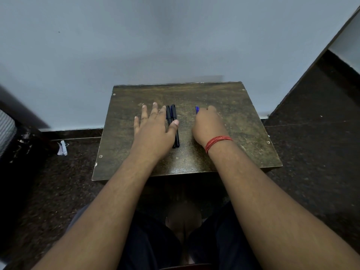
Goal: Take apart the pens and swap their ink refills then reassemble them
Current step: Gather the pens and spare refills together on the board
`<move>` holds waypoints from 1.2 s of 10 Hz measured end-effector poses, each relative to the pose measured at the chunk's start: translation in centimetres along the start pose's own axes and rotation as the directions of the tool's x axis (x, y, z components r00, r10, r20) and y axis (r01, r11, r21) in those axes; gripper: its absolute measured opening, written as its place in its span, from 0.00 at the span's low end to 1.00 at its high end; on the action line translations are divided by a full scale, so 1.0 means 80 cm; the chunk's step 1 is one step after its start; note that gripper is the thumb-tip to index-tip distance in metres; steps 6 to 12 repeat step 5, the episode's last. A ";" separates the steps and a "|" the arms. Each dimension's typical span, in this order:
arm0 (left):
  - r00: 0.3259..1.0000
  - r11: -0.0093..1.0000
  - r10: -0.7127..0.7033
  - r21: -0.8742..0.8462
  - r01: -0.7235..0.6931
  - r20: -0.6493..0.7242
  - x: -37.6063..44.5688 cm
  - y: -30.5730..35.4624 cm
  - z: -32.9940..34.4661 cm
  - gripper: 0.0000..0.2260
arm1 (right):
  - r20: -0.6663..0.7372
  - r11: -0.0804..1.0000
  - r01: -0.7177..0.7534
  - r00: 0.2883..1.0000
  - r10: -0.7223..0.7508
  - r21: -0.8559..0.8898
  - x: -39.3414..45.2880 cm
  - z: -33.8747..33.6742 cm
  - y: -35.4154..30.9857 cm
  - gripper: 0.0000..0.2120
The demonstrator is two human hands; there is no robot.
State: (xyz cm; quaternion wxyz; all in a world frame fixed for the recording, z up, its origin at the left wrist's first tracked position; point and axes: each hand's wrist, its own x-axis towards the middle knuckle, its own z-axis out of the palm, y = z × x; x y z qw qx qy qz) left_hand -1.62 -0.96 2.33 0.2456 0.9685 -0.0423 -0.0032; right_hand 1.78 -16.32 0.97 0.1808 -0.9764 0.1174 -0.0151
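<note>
Two dark pens point(173, 123) lie side by side, touching along their length, near the middle of the frame on the small worn table point(243, 133), their long axes running away from the person. The left hand point(153, 127) rests flat beside them with fingers spread, its thumb lying across the pair about midway, so its grip is loose and unclenched, pressing rather than holding. Right of centre, the right hand point(208, 123) is curled into a closed grip around a blue pen point(197, 109), of which only a short tip pokes out past the knuckles; whether it is a whole pen or just a part cannot be told. A red thread band point(218, 142) circles that wrist. By the look of them these are thin plastic stick pens: light, stiff, smooth and round, so likely to roll on the table and slip under a sideways pinch. I would judge the best hold is fingertips on the barrel near one end, the other hand twisting or pulling the tip section; the refill inside is probably slender and bendable, so it should be drawn out straight. No containers appear anywhere; the pens sit directly on the bare table.
</note>
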 end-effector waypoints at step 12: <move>0.998 0.977 0.039 0.211 -0.029 -0.046 -0.012 -0.005 0.004 0.30 | -0.276 0.981 0.167 0.942 -0.189 -0.099 -0.036 -0.004 0.014 0.15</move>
